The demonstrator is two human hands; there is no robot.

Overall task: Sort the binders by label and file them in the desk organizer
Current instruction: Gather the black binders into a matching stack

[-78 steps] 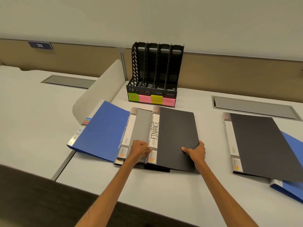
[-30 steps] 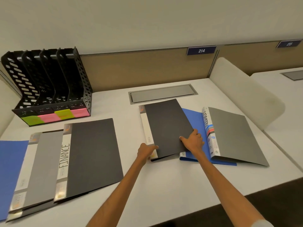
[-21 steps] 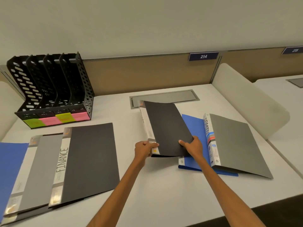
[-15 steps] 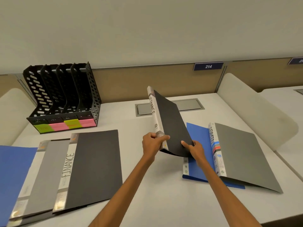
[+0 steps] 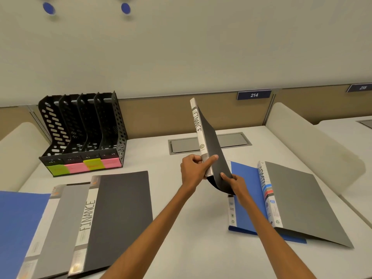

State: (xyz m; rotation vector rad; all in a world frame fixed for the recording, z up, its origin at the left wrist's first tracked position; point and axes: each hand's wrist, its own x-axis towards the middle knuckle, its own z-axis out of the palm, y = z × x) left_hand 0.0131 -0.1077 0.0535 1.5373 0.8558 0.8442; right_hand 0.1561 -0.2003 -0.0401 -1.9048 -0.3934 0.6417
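Note:
A black binder (image 5: 213,143) with FINANCE on its white spine stands tilted upright above the desk. My left hand (image 5: 194,171) grips the lower spine, and my right hand (image 5: 234,183) pinches the bottom edge of its cover. The black four-slot organizer (image 5: 84,129) with green and pink notes stands at the back left, its slots holding nothing. On the left lie a black FINANCE binder (image 5: 118,216), a grey binder (image 5: 60,220) and a blue one (image 5: 18,228). On the right a grey binder (image 5: 302,202) overlaps a blue binder (image 5: 244,196).
A grey cable hatch (image 5: 229,140) is set into the desk behind the held binder. Curved white dividers (image 5: 314,146) border the desk at the right and at the left. A tan back panel carries the plate 214 (image 5: 254,95).
Both hands left the left pile and took the black binder from the right pile. It has been lifted off the blue binder and tipped up so its FINANCE spine shows.

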